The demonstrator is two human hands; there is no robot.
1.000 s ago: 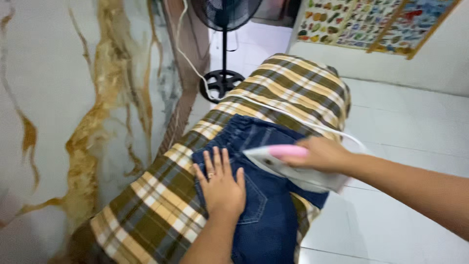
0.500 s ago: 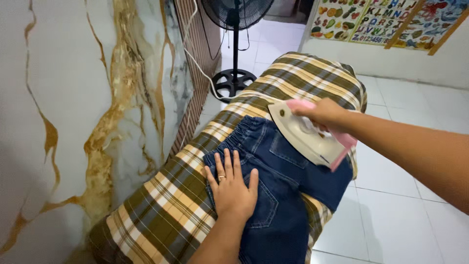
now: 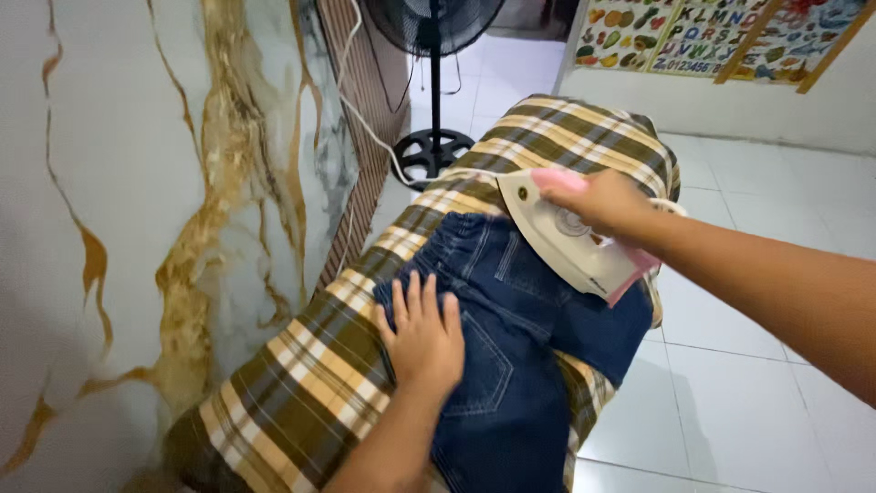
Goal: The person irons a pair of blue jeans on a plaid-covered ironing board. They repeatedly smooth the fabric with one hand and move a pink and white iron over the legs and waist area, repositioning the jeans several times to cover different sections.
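A pair of dark blue jeans (image 3: 520, 310) lies across an ironing board covered in a brown and yellow plaid cloth (image 3: 301, 402). My left hand (image 3: 422, 336) rests flat on the jeans near the back pocket, fingers spread. My right hand (image 3: 604, 201) grips the pink handle of a white and pink iron (image 3: 566, 242), which sits on the jeans just below the waistband, its tip pointing toward the far end of the board.
A marble-patterned wall (image 3: 137, 228) runs close along the left of the board. A black standing fan (image 3: 436, 82) stands beyond the board, and the iron's white cord (image 3: 365, 128) trails toward it. White tiled floor (image 3: 757, 365) lies to the right, colourful posters (image 3: 712, 36) on the far wall.
My right hand has slid the iron up the jeans toward the waistband and turned its tip toward the far end. My left hand has stayed pressed on the jeans.
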